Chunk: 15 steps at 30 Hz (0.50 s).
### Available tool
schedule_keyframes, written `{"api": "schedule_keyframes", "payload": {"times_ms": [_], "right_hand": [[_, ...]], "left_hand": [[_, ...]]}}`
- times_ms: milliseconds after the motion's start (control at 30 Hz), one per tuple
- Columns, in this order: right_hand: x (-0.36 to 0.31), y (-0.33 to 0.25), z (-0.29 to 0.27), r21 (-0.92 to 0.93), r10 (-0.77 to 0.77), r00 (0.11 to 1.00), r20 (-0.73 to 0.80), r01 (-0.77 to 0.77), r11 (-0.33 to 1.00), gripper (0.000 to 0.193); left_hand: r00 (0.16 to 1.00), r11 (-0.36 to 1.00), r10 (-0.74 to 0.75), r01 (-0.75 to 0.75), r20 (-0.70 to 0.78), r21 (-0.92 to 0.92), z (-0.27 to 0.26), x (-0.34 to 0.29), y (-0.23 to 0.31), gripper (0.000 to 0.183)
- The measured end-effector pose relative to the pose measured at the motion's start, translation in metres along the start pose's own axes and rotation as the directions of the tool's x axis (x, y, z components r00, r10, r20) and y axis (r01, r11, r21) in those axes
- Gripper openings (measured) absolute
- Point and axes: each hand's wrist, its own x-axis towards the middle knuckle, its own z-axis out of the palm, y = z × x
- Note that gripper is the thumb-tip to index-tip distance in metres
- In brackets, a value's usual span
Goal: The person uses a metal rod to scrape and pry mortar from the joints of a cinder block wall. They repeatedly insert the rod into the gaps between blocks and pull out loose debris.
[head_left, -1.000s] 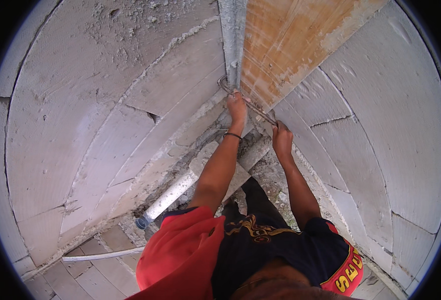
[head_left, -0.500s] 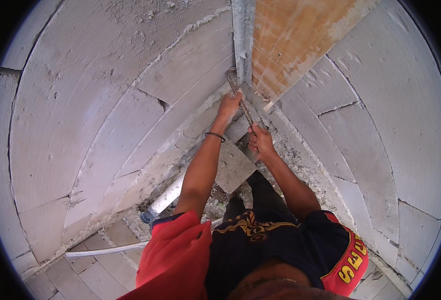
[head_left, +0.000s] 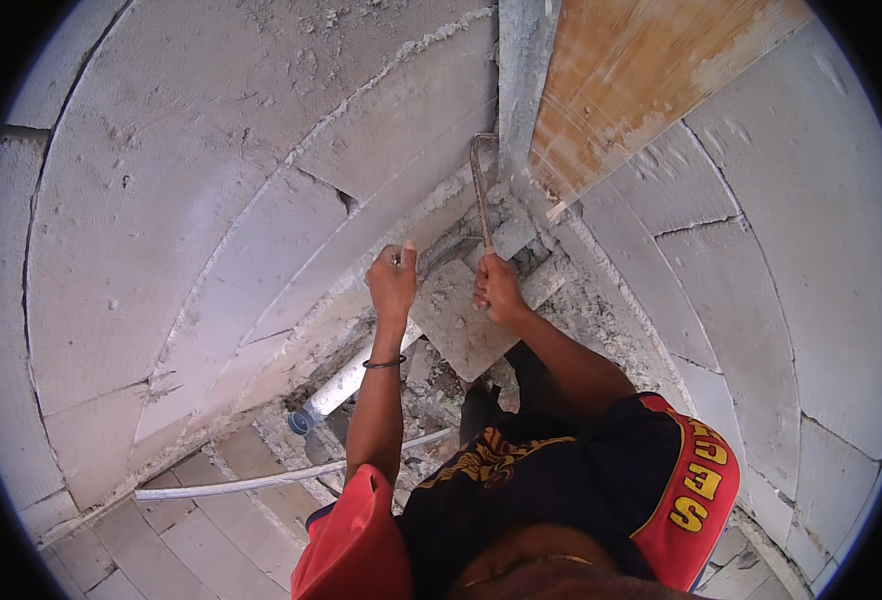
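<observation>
My right hand is wrapped round the lower end of a thin, worn crowbar. The bar's hooked tip lies at the wall corner, beside the foot of a grey metal upright. Off to the left, away from the bar, I hold my left hand with its fingers curled and thumb raised. Whatever those fingers may grip is too small to make out. Below and between my hands a grey slab lies tilted on rubble.
Grey block walls meet ahead of me. An orange-brown board leans at the corner's right. A white pipe with a blue-grey end and a pale hose lie at lower left. Broken mortar covers the ground.
My left hand has let go of the crowbar's upper part and moved left and toward me. My right hand keeps its grip, slightly lower and to the left. The view has shifted a little.
</observation>
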Motion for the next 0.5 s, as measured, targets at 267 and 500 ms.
{"api": "schedule_keyframes", "payload": {"times_ms": [267, 500], "right_hand": [[-0.054, -0.117, -0.082, -0.674, 0.041, 0.990, 0.134, 0.061, 0.736, 0.042], [-0.160, -0.026, -0.083, -0.844, -0.553, 0.816, 0.166, 0.408, 0.349, 0.030]], "left_hand": [[0.990, 0.974, 0.032, 0.000, 0.136, -0.226, 0.065, -0.030, -0.010, 0.043], [0.990, 0.917, 0.068, -0.011, 0.128, -0.399, 0.055, -0.048, 0.022, 0.045]]}}
